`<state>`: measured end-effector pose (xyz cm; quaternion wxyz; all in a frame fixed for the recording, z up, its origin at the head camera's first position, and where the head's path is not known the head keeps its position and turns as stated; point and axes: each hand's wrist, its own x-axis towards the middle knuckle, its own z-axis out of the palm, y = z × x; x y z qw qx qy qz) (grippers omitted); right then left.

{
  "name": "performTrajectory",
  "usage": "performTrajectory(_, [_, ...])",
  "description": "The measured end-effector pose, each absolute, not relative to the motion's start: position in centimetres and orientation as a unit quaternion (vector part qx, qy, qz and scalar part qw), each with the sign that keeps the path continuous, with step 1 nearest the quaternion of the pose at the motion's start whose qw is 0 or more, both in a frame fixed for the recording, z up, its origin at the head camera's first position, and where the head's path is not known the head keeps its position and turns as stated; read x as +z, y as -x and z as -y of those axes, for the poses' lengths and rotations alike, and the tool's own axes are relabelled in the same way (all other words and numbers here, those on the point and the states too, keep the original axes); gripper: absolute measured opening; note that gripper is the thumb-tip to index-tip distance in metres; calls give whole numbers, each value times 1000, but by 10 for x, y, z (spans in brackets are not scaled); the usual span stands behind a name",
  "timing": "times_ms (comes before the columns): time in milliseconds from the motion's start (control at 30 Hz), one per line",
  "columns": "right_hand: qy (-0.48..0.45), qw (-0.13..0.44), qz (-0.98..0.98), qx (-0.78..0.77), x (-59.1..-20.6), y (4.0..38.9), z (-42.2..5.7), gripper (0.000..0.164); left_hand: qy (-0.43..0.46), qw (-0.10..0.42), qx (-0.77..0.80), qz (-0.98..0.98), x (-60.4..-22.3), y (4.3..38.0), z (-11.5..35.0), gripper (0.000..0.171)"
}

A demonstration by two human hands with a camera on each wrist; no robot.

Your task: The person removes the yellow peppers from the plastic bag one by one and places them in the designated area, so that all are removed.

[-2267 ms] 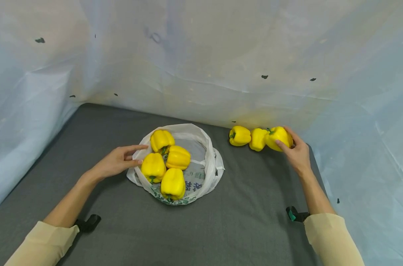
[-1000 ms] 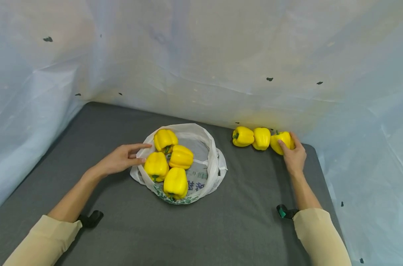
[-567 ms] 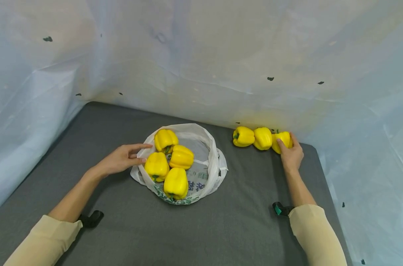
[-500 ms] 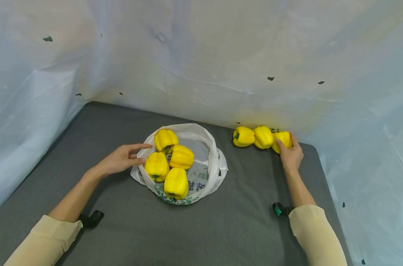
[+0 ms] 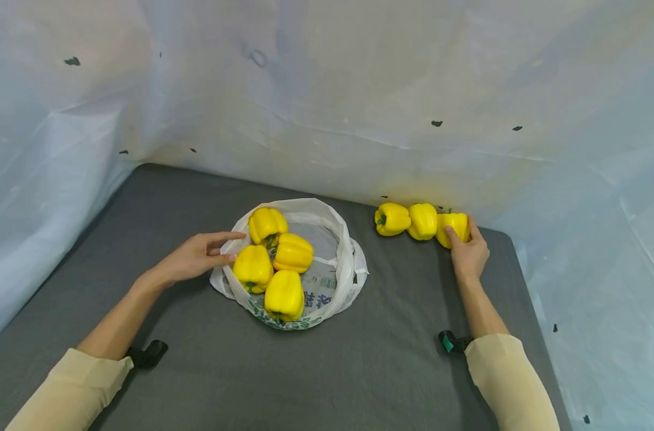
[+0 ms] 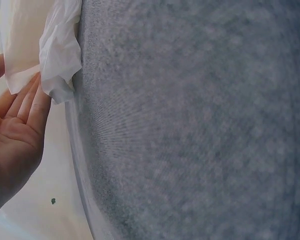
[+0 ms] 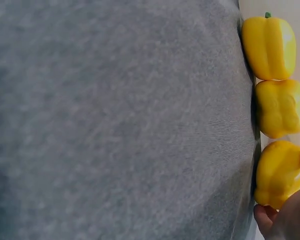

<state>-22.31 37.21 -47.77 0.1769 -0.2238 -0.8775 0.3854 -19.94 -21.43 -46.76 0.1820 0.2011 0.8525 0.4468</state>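
At the right end of a row by the back wall, my right hand (image 5: 469,254) grips a yellow bell pepper (image 5: 452,229), thumb on its near side and fingers round its right. Two more peppers lie to its left, the middle bell pepper (image 5: 423,221) and the left bell pepper (image 5: 393,219). In the right wrist view, the gripped pepper (image 7: 277,172) sits at the bottom of the row. My left hand (image 5: 194,257) touches the left side of a white plastic bag (image 5: 344,299) with its fingers extended. Several peppers, such as a front pepper (image 5: 284,295), lie inside the opened bag.
Dark grey cloth (image 5: 327,377) covers the table. Pale plastic sheeting (image 5: 327,90) rises behind it and along both sides. Black wrist mounts (image 5: 149,354) stick out near both sleeves. Part of the bag hangs folded outward on its right side.
My right hand has brought its pepper down and slightly left, to the end of the row. The middle pepper has shifted and turned a little. My left hand stays at the bag.
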Motion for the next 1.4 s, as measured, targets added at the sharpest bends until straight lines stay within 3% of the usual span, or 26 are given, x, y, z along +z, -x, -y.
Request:
performTrajectory(467, [192,180,873,410,-478,221,-371,69,-198,184,446,-853,-468,200,215,54])
performTrajectory(900, [120,237,871,413,-473,216,-370,66,-200,180,439,-857,-467,200,215,55])
performTrajectory(1133, [37,281,850,445,-466,211,-356,58,-202,183,441,-855,-466,201,216,56])
performTrajectory(1400, [-44,278,836,471,-438,193,-320,57,-204,179,434,-859,-464,199,215,55])
